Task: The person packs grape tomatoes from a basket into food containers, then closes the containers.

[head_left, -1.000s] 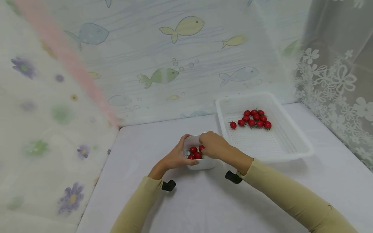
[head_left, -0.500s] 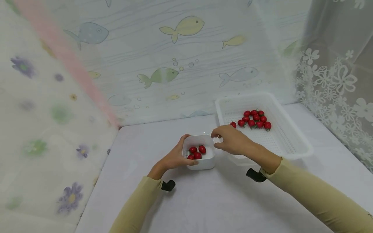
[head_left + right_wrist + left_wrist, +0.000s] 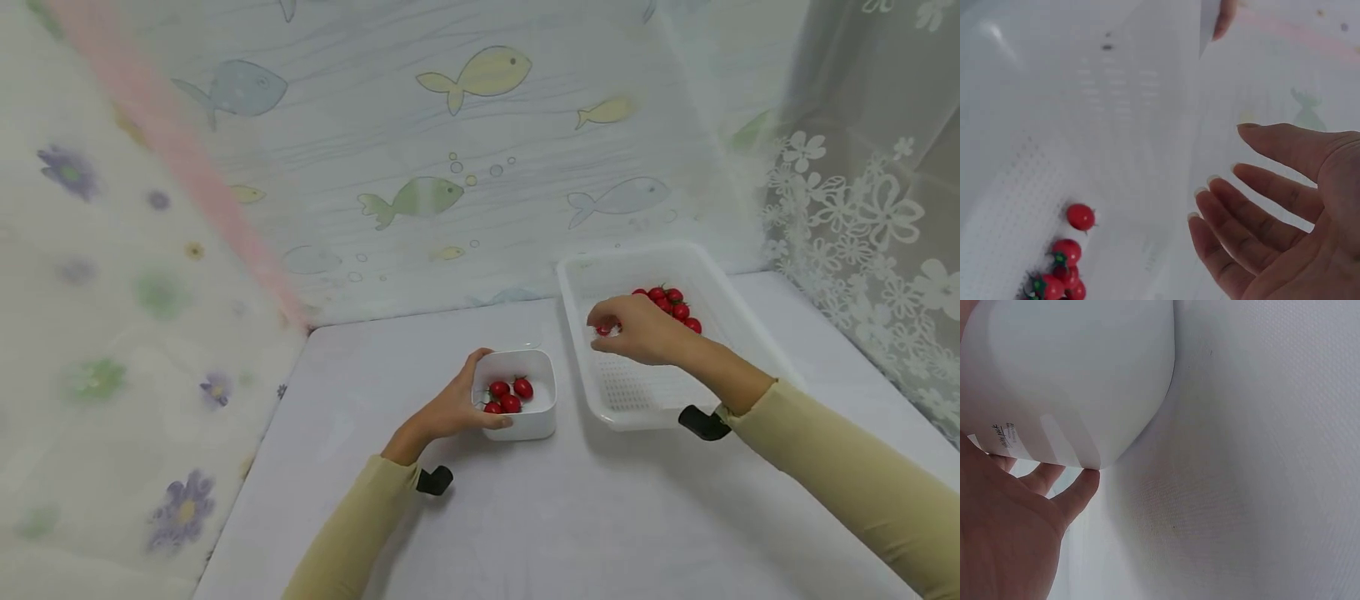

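My left hand (image 3: 444, 410) grips the side of a small white square container (image 3: 534, 426) standing on the table. Several cherry tomatoes (image 3: 510, 404) lie inside it. In the left wrist view the fingertips touch the smooth wall of the container (image 3: 1072, 381), near small printed lettering. Over the white perforated basket (image 3: 637, 419) hovers my right hand (image 3: 643, 332), its fingers loosely bent and apart from the thumb, with nothing held. A lone cherry tomato (image 3: 1080, 216) shows in the basket in the right wrist view, beside a cluster of cherry tomatoes (image 3: 681, 311), partly hidden by the hand.
A white cloth (image 3: 480, 517) covers the table. Behind it hangs a curtain (image 3: 510, 242) printed with fish, and a flowered one (image 3: 120, 350) hangs at the left. At the right is a lace curtain (image 3: 862, 208).
My right hand has let go of a cherry tomato in the container and moved right, up over the basket. The left hand keeps its grip on the container.
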### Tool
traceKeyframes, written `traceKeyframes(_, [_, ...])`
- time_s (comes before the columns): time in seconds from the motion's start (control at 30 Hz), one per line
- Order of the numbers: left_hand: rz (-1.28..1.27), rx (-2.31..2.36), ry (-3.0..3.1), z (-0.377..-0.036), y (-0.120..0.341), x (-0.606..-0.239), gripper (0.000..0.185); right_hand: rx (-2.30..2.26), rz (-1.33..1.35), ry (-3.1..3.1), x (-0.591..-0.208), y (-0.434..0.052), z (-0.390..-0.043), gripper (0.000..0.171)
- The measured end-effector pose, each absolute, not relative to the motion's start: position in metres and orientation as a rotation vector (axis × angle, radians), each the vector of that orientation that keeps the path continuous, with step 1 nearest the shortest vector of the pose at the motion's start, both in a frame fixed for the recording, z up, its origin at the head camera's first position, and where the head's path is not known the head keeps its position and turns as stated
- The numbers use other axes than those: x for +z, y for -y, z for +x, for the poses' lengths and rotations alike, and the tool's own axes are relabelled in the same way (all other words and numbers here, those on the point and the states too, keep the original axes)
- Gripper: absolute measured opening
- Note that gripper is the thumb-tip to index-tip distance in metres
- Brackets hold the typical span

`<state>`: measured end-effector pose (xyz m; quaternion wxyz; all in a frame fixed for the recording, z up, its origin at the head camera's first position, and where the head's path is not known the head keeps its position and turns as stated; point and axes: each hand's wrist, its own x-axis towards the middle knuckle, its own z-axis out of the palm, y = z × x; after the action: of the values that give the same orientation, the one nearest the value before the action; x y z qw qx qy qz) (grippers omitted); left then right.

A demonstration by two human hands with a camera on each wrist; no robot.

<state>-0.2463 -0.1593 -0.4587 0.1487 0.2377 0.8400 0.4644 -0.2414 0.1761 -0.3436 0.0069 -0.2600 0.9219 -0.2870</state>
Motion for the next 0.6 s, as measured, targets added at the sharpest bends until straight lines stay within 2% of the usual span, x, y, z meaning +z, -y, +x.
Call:
traceKeyframes(0.3, [0.676,1.344,-2.413,-0.245,0.159,-0.457,0.107,-0.838,-0.755,-2.877,-0.345,-0.192,-0.278,0.033])
traceKeyframes(0.6, [0.655,1.318,-2.429,-0.245,0.16,-0.457,0.112,-0.832,-0.634,-2.815,-0.365,-0.201,-0.309,0.037])
